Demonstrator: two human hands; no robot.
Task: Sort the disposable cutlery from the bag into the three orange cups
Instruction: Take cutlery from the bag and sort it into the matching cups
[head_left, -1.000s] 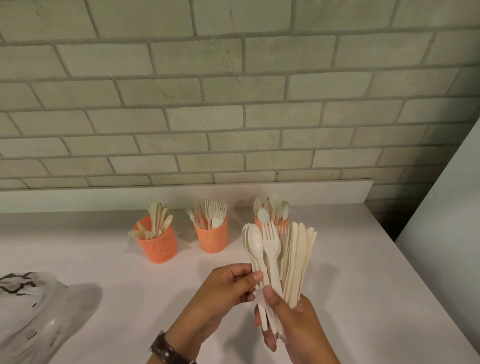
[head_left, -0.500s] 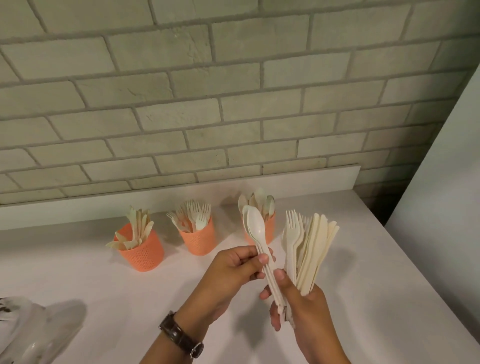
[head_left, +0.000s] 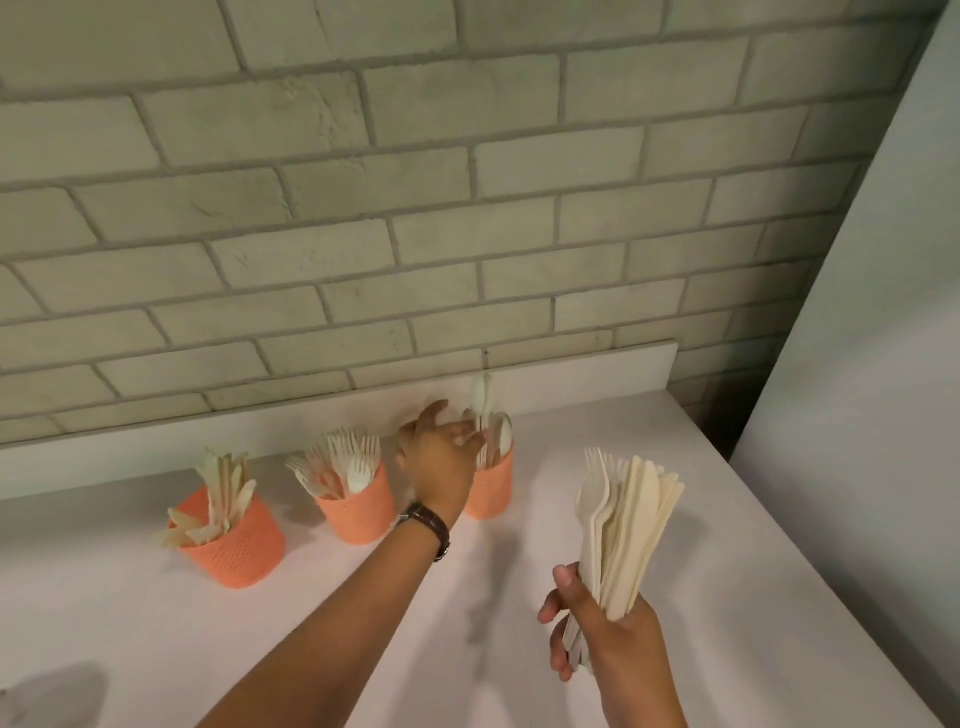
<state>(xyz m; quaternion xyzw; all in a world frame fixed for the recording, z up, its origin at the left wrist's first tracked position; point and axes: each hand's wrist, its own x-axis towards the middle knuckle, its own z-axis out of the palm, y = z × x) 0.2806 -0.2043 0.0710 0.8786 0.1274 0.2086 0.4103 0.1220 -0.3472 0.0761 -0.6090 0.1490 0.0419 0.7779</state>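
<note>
Three orange cups stand in a row on the white counter (head_left: 597, 525) below the brick wall (head_left: 415, 218): the left cup (head_left: 239, 545) at centre-left of the frame holds knives, the middle cup (head_left: 358, 506) just right of it bristles with forks, and the right cup (head_left: 491, 486) near the centre holds spoons. The left hand (head_left: 441, 447) reaches up across the middle of the frame, its wrist with a dark watch (head_left: 428, 525) passing in front of the gap between middle and right cups. Its fingers (head_left: 470, 441) are pinched on a spoon (head_left: 479, 397), upright and blurred, right above the right cup's rim. At lower right, the right hand (head_left: 610, 644) is wrapped tight around a fanned bundle of cutlery (head_left: 623, 519), forks and knives pointing up, well apart from the cups.
</note>
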